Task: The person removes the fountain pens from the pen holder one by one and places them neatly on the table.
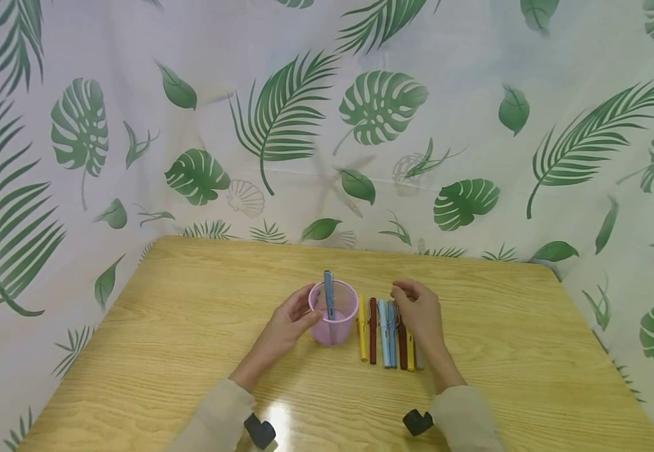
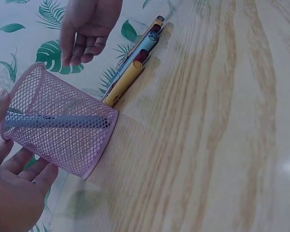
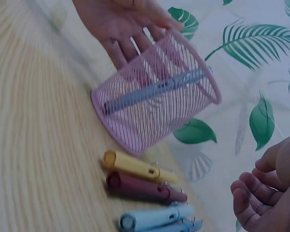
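Note:
My left hand holds a pink mesh pen cup, its fingers around the side and the thumb near the rim. The cup stands upright on the table, and one grey-blue pen leans inside it, seen through the mesh in both wrist views. Right of the cup lies a row of capped pens: a yellow pen, a dark red pen, a light blue pen, a blue pen and several more. Above the row's right end, my right hand hovers with loosely bent fingers, holding nothing and partly covering the last pens.
The wooden table extends around the cup and pens. Behind it hangs a white cloth printed with green leaves. Small black devices are strapped at both wrists, by the beige sleeves.

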A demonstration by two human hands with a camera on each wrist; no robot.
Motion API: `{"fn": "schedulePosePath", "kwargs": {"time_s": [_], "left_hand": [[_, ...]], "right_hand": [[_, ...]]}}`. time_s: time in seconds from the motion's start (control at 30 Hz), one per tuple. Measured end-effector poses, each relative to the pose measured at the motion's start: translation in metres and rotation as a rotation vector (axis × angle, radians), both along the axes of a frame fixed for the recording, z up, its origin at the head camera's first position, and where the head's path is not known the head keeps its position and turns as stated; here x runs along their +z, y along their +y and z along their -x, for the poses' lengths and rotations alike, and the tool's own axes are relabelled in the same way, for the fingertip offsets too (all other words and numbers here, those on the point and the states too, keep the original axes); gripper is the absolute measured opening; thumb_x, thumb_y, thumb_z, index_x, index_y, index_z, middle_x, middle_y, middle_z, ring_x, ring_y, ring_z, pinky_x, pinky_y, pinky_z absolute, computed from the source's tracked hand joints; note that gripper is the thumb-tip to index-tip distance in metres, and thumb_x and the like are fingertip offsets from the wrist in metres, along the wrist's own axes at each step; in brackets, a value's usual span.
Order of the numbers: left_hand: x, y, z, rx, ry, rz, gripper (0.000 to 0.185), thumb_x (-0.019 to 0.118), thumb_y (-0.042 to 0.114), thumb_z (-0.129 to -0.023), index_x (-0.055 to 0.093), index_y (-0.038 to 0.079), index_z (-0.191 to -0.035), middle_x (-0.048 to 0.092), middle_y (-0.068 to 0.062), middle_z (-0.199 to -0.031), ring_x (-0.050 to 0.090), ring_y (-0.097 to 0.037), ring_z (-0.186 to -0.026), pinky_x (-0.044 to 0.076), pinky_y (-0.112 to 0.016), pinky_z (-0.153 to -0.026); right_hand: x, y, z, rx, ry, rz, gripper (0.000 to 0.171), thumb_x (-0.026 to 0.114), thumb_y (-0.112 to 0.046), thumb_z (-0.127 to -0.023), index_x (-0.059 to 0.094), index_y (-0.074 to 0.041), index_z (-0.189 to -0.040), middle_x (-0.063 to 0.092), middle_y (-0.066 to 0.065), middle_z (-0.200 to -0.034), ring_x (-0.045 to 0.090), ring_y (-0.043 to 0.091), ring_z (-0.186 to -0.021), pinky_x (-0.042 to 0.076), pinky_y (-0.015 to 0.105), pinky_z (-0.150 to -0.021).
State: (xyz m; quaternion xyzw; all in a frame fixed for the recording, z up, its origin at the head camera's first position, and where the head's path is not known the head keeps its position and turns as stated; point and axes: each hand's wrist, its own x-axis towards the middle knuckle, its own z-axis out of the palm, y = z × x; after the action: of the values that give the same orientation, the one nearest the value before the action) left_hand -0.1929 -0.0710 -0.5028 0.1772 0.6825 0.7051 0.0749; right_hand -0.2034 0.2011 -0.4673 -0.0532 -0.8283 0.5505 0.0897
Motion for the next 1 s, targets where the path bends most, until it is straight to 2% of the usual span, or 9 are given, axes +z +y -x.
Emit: {"fn": "schedulePosePath", "kwargs": {"time_s": [0.2,0.37,0.43,0.53,0.7,0.9,1.0], "left_hand": [[0.000,0.000,0.000,-0.002,0.005,0.001,0.062,0.062,0.006,-0.104,0.032,-0.003,-0.158,0.038,-0.030,-0.158,0.038,-0.044,-0.145,0.036,-0.047,-0.120],[0.000,0.000,0.000,0.002,0.003,0.000,0.062,0.061,0.005,-0.104,0.032,-0.004,-0.158,0.039,-0.030,-0.157,0.039,-0.045,-0.145,0.036,-0.047,-0.119],[0.001,0.000,0.000,0.004,-0.001,0.000,0.063,0.062,0.005,-0.104,0.032,-0.004,-0.158,0.039,-0.030,-0.157,0.039,-0.045,-0.144,0.037,-0.048,-0.119],[0.002,-0.001,-0.001,0.001,-0.003,-0.001,0.063,0.062,0.005,-0.104,0.031,-0.004,-0.159,0.039,-0.030,-0.157,0.039,-0.045,-0.145,0.037,-0.048,-0.119],[0.002,-0.001,-0.001,-0.005,-0.003,-0.007,0.063,0.061,0.004,-0.104,0.030,-0.004,-0.159,0.038,-0.031,-0.157,0.039,-0.046,-0.145,0.038,-0.046,-0.118],[0.002,-0.001,-0.001,-0.010,0.002,-0.006,0.063,0.061,0.005,-0.104,0.031,-0.003,-0.159,0.038,-0.030,-0.158,0.039,-0.046,-0.145,0.038,-0.046,-0.118],[0.002,-0.001,-0.001,-0.014,-0.001,-0.005,0.063,0.061,0.006,-0.105,0.031,-0.003,-0.159,0.038,-0.030,-0.158,0.039,-0.046,-0.145,0.038,-0.046,-0.118]], "right_hand": [[0.005,-0.021,0.002,0.053,0.035,0.047,0.028,0.060,-0.013,-0.104,0.068,0.003,-0.125,0.070,0.026,-0.113,0.069,0.036,-0.096,0.062,0.030,-0.076],[0.011,-0.037,0.005,0.078,0.063,0.076,0.026,0.063,-0.012,-0.102,0.070,0.003,-0.122,0.073,0.023,-0.108,0.070,0.035,-0.094,0.062,0.030,-0.077],[0.014,-0.043,0.005,0.083,0.077,0.077,0.026,0.064,-0.013,-0.102,0.071,0.004,-0.121,0.074,0.021,-0.107,0.071,0.035,-0.094,0.060,0.025,-0.075],[0.015,-0.050,0.006,0.090,0.085,0.079,0.026,0.064,-0.015,-0.103,0.071,0.003,-0.121,0.074,0.021,-0.107,0.070,0.035,-0.096,0.060,0.027,-0.075],[0.014,-0.058,0.008,0.105,0.090,0.133,0.026,0.065,-0.012,-0.102,0.070,0.005,-0.121,0.073,0.023,-0.109,0.070,0.034,-0.098,0.062,0.043,-0.084],[0.014,-0.068,0.008,0.122,0.097,0.102,0.029,0.069,-0.019,-0.101,0.072,0.001,-0.121,0.073,0.015,-0.116,0.067,0.027,-0.105,0.057,0.035,-0.088],[0.014,-0.073,0.009,0.128,0.103,0.097,0.030,0.070,-0.021,-0.101,0.072,0.001,-0.122,0.073,0.015,-0.116,0.067,0.029,-0.107,0.055,0.037,-0.091]]}}
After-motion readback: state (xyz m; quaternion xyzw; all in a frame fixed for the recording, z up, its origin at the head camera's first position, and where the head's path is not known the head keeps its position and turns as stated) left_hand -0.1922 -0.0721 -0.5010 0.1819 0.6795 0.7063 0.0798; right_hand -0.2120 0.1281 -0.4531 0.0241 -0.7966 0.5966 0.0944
